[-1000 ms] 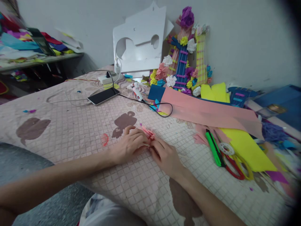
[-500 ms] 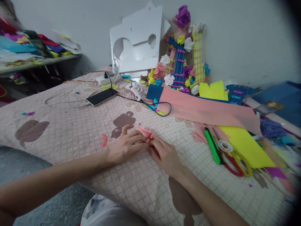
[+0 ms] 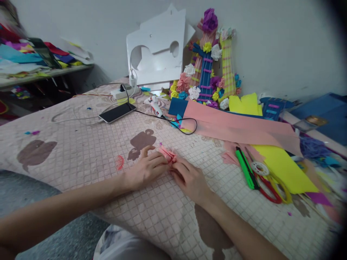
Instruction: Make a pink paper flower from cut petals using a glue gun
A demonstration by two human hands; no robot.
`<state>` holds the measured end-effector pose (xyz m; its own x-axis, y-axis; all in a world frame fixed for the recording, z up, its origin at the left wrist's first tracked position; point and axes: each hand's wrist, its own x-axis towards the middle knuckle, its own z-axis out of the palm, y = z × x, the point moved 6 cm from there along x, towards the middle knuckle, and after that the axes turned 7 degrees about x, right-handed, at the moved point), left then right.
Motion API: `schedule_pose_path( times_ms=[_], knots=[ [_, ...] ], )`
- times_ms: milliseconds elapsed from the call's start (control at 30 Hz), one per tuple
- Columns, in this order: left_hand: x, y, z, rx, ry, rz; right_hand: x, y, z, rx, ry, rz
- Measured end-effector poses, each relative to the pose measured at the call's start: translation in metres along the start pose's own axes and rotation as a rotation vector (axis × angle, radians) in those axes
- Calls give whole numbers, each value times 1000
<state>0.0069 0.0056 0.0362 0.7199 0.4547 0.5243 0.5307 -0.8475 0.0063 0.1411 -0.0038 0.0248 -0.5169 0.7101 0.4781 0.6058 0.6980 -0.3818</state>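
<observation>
A small pink crepe paper flower point(image 3: 169, 154) is pinched between both hands, just above the patterned tablecloth point(image 3: 151, 213). My left hand point(image 3: 148, 167) grips its left side, with the index finger bent upward and the other fingers closed. On the right side, my right hand point(image 3: 191, 178) holds the flower's lower edge between thumb and fingers. The fingers cover the underside of the flower. Left of my left hand, a red-orange printed mark point(image 3: 119, 162) shows on the cloth.
A phone point(image 3: 117, 112), a power strip point(image 3: 124, 91) and a glue gun point(image 3: 155, 106) with its cord lie behind. To the right are a green cutter point(image 3: 246, 169), scissors point(image 3: 271, 189), pink paper point(image 3: 233, 124) and yellow paper point(image 3: 287, 169). Decorated paper guitars point(image 3: 206, 76) lean on the wall.
The left fingers have shifted slightly down and left, so more of the pink flower shows. Both hands otherwise keep their hold.
</observation>
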Motion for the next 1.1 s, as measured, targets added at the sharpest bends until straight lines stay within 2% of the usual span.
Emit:
schedule_pose_path(
  times_ms=[467,633,800,1100],
  knots=[
    [-1,-3,3,-46,-9,-55,0,-1,2,-17,0,-26],
    [1,-1,1,-54,-24,-63,-1,-4,-8,-5,93,-25],
    [1,-1,1,-56,-13,-89,-3,-18,-15,-75,137,-135],
    [3,-1,0,-63,0,-88,-1,-19,-3,-133,135,25]
  ],
)
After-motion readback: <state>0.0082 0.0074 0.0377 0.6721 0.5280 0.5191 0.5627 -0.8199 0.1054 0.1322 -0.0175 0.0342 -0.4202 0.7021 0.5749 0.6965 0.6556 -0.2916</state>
